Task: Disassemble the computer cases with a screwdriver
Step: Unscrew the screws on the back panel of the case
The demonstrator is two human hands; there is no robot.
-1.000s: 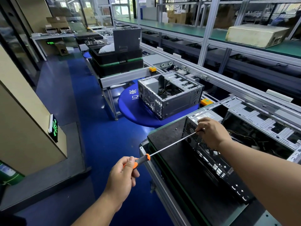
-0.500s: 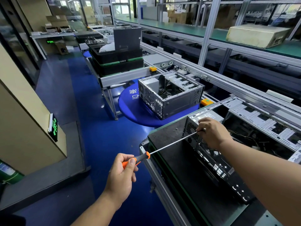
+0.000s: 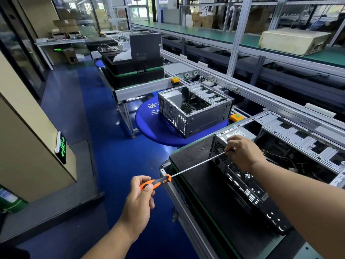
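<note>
An open computer case (image 3: 248, 186) lies on a black mat (image 3: 194, 157) on the near workbench, its perforated rear panel facing me. My left hand (image 3: 140, 200) grips the orange-and-black handle of a long screwdriver (image 3: 194, 166). The thin shaft runs up and right to the top of the rear panel. My right hand (image 3: 242, 153) pinches the shaft at its tip against the case, so the tip and any screw are hidden. A second open case (image 3: 203, 116) stands on a round blue table (image 3: 149, 128) further back.
The bench's aluminium front rail (image 3: 186, 217) runs toward me on the right. Stacked black trays (image 3: 136, 71) sit on another bench behind. A conveyor line (image 3: 261, 96) and green shelves (image 3: 233, 38) fill the right. A beige pillar (image 3: 28, 146) stands left, blue floor (image 3: 104, 146) between.
My left hand has turned and shifted its grip on the handle, showing more of the orange. The right hand stays at the tip against the case.
</note>
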